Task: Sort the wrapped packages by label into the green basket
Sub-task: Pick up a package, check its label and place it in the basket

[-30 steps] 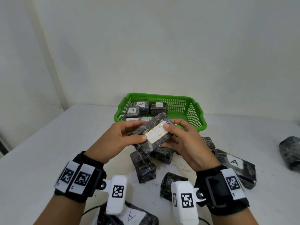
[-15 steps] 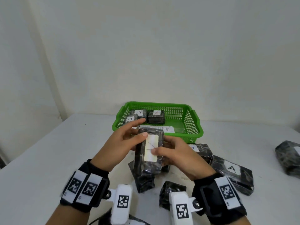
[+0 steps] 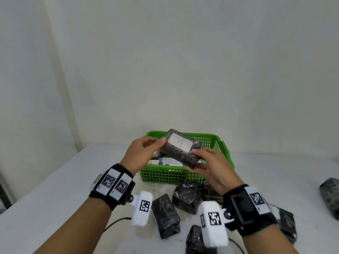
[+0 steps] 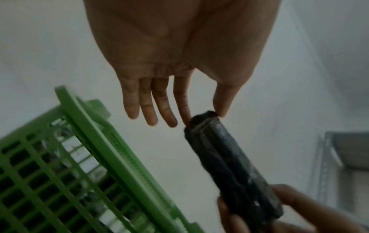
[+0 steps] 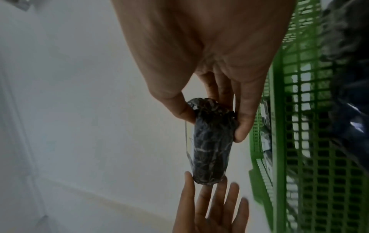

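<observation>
Wrapped package (image 3: 180,149), label "A", held above green basket (image 3: 224,153).
Right hand (image 3: 211,168) grips one end; left hand (image 3: 142,153) pinches the other between thumb and forefinger, remaining fingers straight per left wrist view. Head view alone shows label.

I was working in a bare, lab-like recording room: plain white walls (image 3: 165,61), a white table (image 3: 45,208), and marker-tagged camera bands (image 3: 113,184) strapped on both wrists, with nothing homely anywhere in sight.
</observation>
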Available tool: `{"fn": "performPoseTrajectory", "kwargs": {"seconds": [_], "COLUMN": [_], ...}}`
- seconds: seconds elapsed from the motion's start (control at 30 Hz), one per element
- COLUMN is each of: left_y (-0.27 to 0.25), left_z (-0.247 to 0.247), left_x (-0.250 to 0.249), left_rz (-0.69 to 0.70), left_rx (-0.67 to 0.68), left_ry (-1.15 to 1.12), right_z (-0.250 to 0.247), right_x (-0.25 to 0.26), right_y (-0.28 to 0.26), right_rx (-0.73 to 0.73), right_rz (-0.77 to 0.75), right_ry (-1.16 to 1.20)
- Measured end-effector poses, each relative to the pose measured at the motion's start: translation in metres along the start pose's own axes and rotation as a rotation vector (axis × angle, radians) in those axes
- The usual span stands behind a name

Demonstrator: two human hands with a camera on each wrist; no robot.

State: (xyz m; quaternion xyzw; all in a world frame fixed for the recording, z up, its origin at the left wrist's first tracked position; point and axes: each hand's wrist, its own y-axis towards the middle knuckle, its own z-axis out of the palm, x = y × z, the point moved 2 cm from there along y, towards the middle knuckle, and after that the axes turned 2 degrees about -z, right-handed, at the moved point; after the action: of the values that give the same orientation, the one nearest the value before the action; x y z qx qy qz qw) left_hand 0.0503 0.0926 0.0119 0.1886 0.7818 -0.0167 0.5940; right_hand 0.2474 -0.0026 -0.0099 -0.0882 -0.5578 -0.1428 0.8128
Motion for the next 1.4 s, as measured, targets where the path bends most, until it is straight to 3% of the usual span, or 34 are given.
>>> {"fn": "performPoseTrajectory", "kwargs": {"seconds": [0.17, 0.37, 0.63, 0.97, 1.4], "left_y": [0.051, 0.088, 0.109, 0.108, 0.112], "left_z": [-0.011, -0.007, -0.008, -0.003, -0.004], "left_x": [0.018, 0.05, 0.076, 0.086, 0.091], "left_rz": [-0.09, -0.382, -0.356, -0.316, -0.315], "left_rx": [-0.177, -0.015, 0.001, -0.063, -0.059], "left_ry": [0.298, 0.51, 0.587, 0.525, 0.511], "right_z": [-0.004, -0.013, -0.018, -0.001, 0.001], "right_x": [0.009, -0.022, -0.032, -0.042, -0.044], "right_y": [0.048, 0.11, 0.146, 0.146, 0.148], "right_rx": [-0.067, -0.131, -0.089, -0.054, -0.095], "right_rz": [0.028, 0.194, 0.267, 0.301, 0.302], "right_ry": [-0.269, -0.618, -0.811, -0.972, -0.946]}}
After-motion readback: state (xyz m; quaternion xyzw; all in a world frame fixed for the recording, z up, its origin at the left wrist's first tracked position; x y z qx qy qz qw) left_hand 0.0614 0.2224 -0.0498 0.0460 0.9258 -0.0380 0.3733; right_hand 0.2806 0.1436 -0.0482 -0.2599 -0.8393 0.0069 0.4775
